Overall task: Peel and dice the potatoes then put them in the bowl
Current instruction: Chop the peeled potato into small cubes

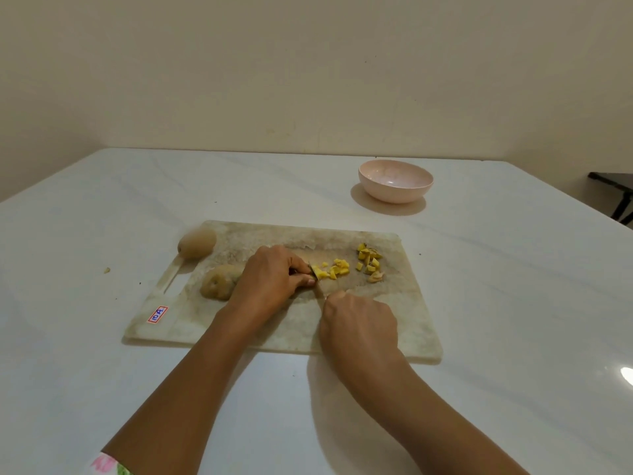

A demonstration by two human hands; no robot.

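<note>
On the pale cutting board (394,323), my left hand (270,277) pinches a small yellow peeled potato piece (319,273) with curled fingers. My right hand (359,325) grips a knife handle, mostly hidden in the fist; the blade (317,277) runs up to the piece beside my left fingertips. Yellow diced potato cubes (339,267) lie just right of the blade, and a second heap of cubes (369,261) lies further right. One unpeeled potato (216,286) sits on the board left of my left hand. Another unpeeled potato (197,243) rests at the board's far-left corner. The pink bowl (395,181) stands empty beyond the board.
The white table (513,303) runs on around the board. A small potato scrap (107,270) lies on it left of the board. A dark piece of furniture (616,193) shows past the table's far right edge. The wall stands behind.
</note>
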